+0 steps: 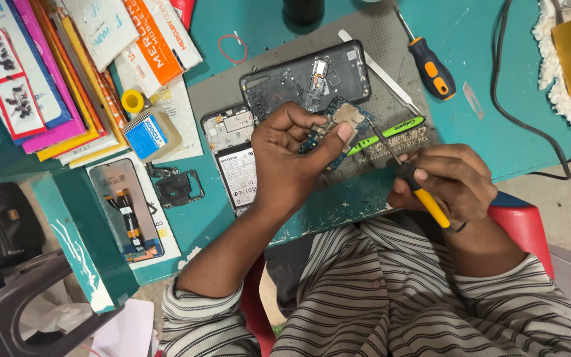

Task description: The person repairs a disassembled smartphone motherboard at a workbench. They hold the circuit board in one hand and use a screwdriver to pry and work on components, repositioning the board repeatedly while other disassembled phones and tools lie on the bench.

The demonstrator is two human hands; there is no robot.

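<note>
My left hand pinches a small blue circuit board and holds it just above the grey work mat. In my right hand is a thin screwdriver with a black and yellow handle; its tip points up toward the board. Behind the board an opened black phone back shell lies on the mat. An opened phone body with its battery showing rests just left of my left hand.
An orange and black screwdriver, a green toothbrush and a metal pry tool lie on the mat. A phone screen panel, a black frame piece, a yellow tape roll, stacked packets and a black cable are around.
</note>
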